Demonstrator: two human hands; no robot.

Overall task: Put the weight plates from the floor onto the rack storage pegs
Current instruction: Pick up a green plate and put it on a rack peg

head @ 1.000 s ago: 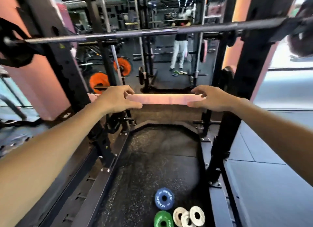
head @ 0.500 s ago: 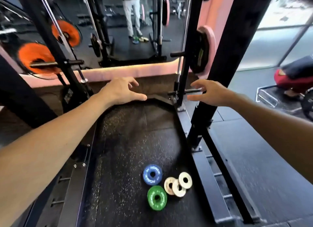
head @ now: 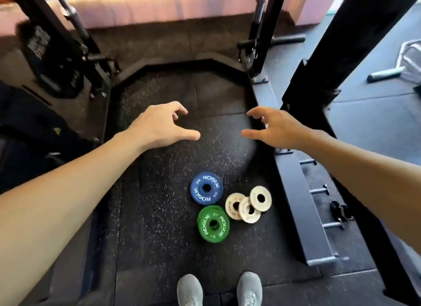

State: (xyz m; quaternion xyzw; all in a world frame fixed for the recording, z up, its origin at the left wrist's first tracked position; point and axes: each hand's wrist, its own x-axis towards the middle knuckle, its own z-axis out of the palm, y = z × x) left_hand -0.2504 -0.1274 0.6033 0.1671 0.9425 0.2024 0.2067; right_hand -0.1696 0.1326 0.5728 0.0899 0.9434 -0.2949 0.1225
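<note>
While nothing is yet lifted, seen from the head view: left hand (head: 159, 125) and right hand (head: 275, 127) stretched out side by side at mid-frame, well above the dark speckled rubber floor mat (head: 159, 214), fingers loosely curled and apart, thumbs pointing inward, clasping nothing.

Below them, lower centre: round blue weight plate (head: 206, 188) lying flat, round green weight plate (head: 213, 224) just beneath and touching or nearly touching it. Just to the right, three small off-white ring plates (head: 248, 207) overlapping in a loose fan. All five on the mat, none on a peg.

Judged step: the very start, a reach toward the first plate. Next move likely calls for bending low, bringing one hand down over a plate's rim, pinching it off the mat, then carrying it right.

Along the right side: black steel base rail (head: 298, 191) of the rack, with short metal storage pegs (head: 321, 190) sticking out beyond it, bare so far as visible. Something dark clipped among the pegs, too small to identify. Thick black rack upright (head: 341, 54) leaning across upper right, likely to be reached around. Pair of grey shoes (head: 219, 289) at bottom edge, close to the plates. Blurred dark machinery at upper left; pale pink ledge (head: 159, 9) across the top.
</note>
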